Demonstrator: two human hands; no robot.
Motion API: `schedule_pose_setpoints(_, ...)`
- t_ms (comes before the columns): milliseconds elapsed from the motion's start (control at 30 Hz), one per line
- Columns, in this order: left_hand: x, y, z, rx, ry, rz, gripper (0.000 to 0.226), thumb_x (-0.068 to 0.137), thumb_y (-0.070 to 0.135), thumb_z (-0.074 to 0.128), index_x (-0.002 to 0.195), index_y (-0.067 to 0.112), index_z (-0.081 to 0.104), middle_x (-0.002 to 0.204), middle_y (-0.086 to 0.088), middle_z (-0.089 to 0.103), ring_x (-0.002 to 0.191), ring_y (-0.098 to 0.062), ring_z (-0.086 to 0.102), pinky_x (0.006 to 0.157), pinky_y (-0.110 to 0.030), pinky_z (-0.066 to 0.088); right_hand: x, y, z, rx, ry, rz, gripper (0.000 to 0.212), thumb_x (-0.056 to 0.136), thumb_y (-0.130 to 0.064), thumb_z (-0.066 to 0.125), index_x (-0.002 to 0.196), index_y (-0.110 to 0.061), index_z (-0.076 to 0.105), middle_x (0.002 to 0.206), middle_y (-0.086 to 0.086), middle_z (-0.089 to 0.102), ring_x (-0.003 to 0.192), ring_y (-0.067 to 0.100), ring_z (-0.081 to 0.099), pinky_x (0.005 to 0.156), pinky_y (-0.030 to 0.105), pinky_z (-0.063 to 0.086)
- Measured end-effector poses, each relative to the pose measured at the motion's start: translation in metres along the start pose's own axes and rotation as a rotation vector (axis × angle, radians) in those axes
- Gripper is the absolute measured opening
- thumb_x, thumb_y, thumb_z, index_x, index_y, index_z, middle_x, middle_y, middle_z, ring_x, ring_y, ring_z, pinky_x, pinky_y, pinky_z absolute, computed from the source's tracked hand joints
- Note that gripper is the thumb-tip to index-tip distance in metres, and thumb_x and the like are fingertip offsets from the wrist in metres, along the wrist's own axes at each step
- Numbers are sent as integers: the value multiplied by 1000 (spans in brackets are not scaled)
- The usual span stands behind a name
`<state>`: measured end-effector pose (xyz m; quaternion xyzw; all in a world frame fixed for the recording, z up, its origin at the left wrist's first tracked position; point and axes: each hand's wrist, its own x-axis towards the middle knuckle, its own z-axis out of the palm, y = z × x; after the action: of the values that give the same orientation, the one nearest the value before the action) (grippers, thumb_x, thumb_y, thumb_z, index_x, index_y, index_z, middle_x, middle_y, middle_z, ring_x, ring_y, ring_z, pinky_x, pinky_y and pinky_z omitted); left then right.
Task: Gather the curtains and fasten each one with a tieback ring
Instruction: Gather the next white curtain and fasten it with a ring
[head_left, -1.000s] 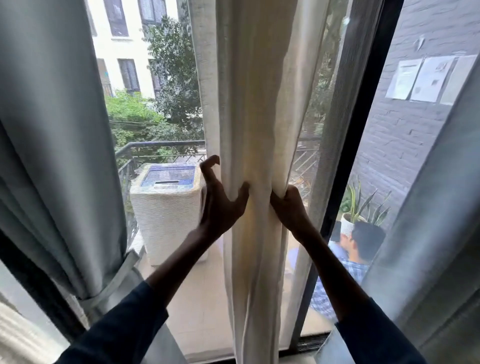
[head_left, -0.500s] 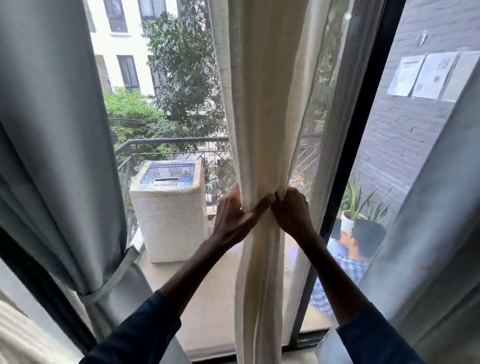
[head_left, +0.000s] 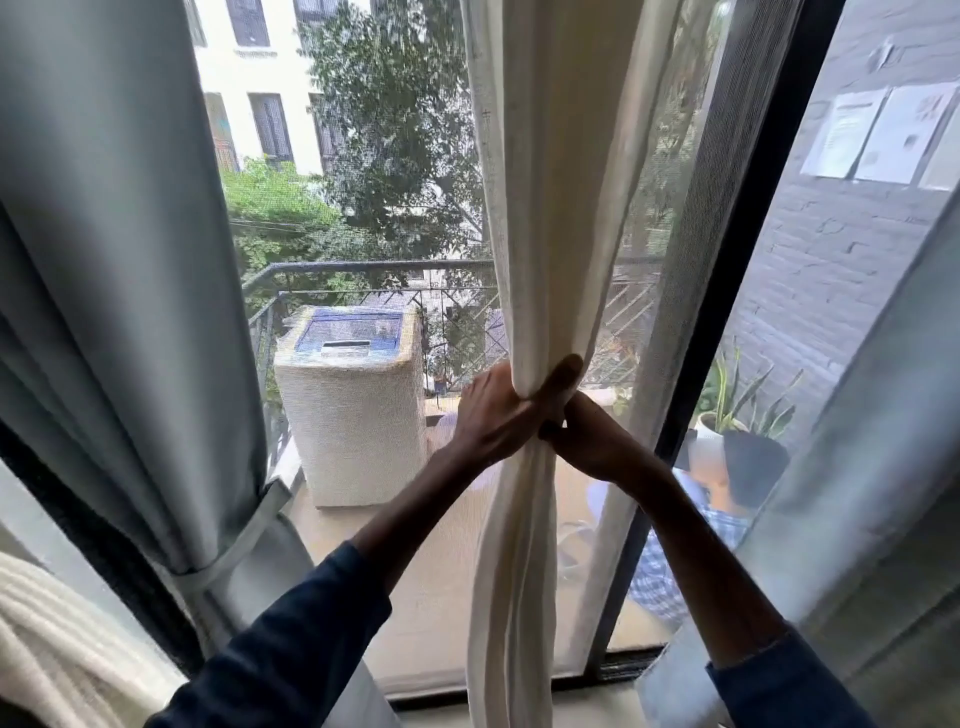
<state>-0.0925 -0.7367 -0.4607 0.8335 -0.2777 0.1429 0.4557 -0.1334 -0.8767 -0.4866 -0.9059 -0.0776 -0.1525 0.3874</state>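
Observation:
A cream sheer curtain (head_left: 550, 208) hangs in the middle of the window, squeezed into a narrow bunch at hand height. My left hand (head_left: 498, 415) wraps around the bunch from the left, thumb across its front. My right hand (head_left: 592, 441) grips the same bunch from the right, just below and touching the left hand. A grey curtain (head_left: 114, 260) on the left is gathered and held by a pale fabric tieback (head_left: 244, 540). Another grey curtain (head_left: 883, 467) hangs loose at the right edge. No tieback ring shows at the cream curtain.
A black window frame post (head_left: 717, 332) stands right of the cream curtain. Beyond the glass are a wrapped white appliance (head_left: 353, 426), a balcony railing (head_left: 363, 267), a potted plant (head_left: 737, 410) and a person in a plaid shirt (head_left: 691, 525). A cream ribbed fabric (head_left: 47, 649) lies bottom left.
My hands came together, squeezing the cream curtain from a wide spread into a tight bunch; the left hand moved right and now wraps around it, meeting the right hand.

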Motion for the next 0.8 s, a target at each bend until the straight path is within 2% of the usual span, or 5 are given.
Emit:
schedule_pose_setpoints(200, 3, -8, 6, 127, 21, -76, 70, 76, 85, 52, 75, 16, 62, 68, 3, 67, 66, -19, 66, 57, -30, 46, -1, 0, 5, 184, -164, 51, 78, 82, 22, 51, 153, -4, 34, 140, 7, 54, 132, 20, 52, 93, 20, 51)
schedule_pose_setpoints(300, 7, -16, 0, 126, 47, -102, 55, 91, 60, 50, 96, 9, 71, 88, -10, 73, 84, -32, 70, 66, -36, 51, -6, 3, 8, 439, -262, 51, 101, 80, 34, 47, 160, -15, 9, 141, 12, 51, 110, 16, 62, 77, 23, 53)
schedule_pose_setpoints(400, 9, -25, -16, -206, -152, 32, 36, 98, 28, 52, 112, 0, 70, 107, -18, 73, 100, -32, 70, 88, -48, 56, -11, 7, 5, 695, -192, 149, 80, 86, 31, 51, 148, -10, 23, 145, 30, 44, 98, 29, 64, 71, 25, 59)
schedule_pose_setpoints(600, 1, -28, -39, -612, -637, 59, 32, 104, 4, 44, 133, -7, 53, 128, -23, 66, 122, -27, 63, 101, -31, 51, -27, 29, 41, 390, -182, 254, 30, 86, 15, 68, 114, 15, 58, 100, 36, 65, 83, 35, 67, 81, 63, 57)
schedule_pose_setpoints(800, -5, -27, -44, -627, -737, 112, 32, 105, 4, 40, 134, -5, 50, 131, -22, 64, 130, -31, 56, 110, -41, 44, -45, 63, 80, 71, -289, 342, 15, 86, 14, 56, 86, 4, 67, 78, 22, 72, 62, 26, 74, 57, 42, 63)
